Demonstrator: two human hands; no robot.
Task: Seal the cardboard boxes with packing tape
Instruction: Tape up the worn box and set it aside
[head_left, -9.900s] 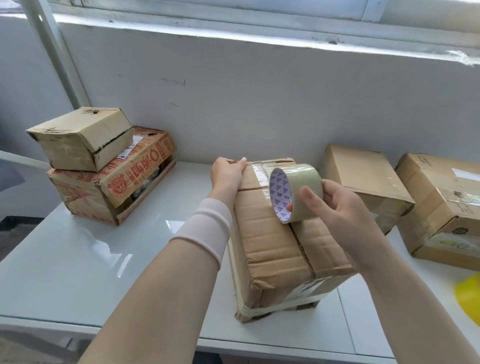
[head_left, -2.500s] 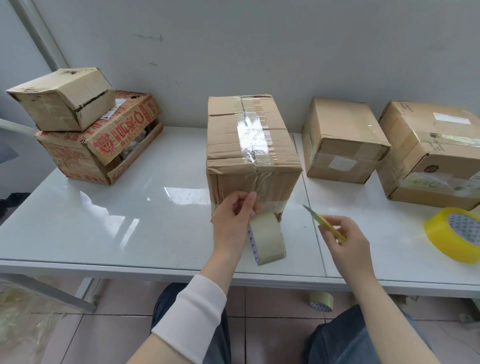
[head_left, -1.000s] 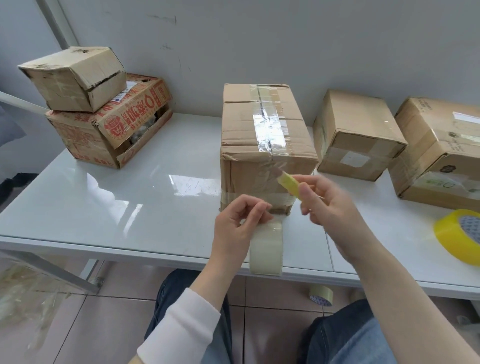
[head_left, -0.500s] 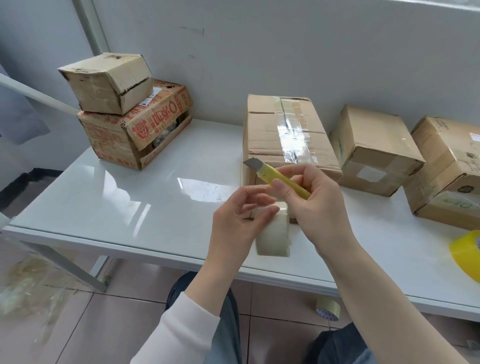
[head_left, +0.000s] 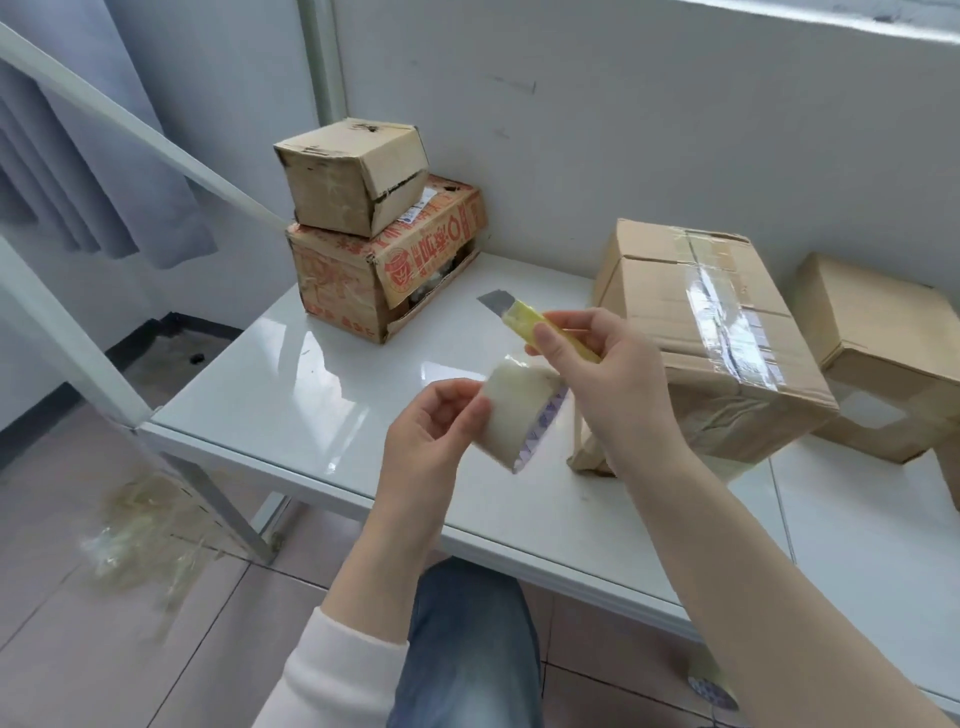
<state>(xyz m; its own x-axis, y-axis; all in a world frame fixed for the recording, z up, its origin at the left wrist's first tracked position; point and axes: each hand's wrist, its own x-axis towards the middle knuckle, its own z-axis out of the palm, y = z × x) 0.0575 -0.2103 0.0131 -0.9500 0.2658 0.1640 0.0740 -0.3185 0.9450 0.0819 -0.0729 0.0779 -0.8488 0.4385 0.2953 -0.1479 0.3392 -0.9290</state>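
Note:
My left hand (head_left: 431, 431) grips a roll of clear packing tape (head_left: 517, 415) above the white table (head_left: 322, 395), free of the box. My right hand (head_left: 608, 374) holds a yellow utility knife (head_left: 540, 327) with its blade out, pointing up and to the left, just above the roll. Behind my right hand sits the cardboard box (head_left: 691, 332), a strip of clear tape running along its top seam and down its near face.
Two stacked boxes (head_left: 379, 234) stand at the table's back left corner. Another plain box (head_left: 883, 358) sits at the right. Crumpled tape scraps (head_left: 140, 525) lie on the floor at left; a spare tape roll (head_left: 711, 686) lies under the table.
The tape that ran from the roll to the box's near face is cut. Both hands have lifted away from the box with roll and knife. The view has swung left.

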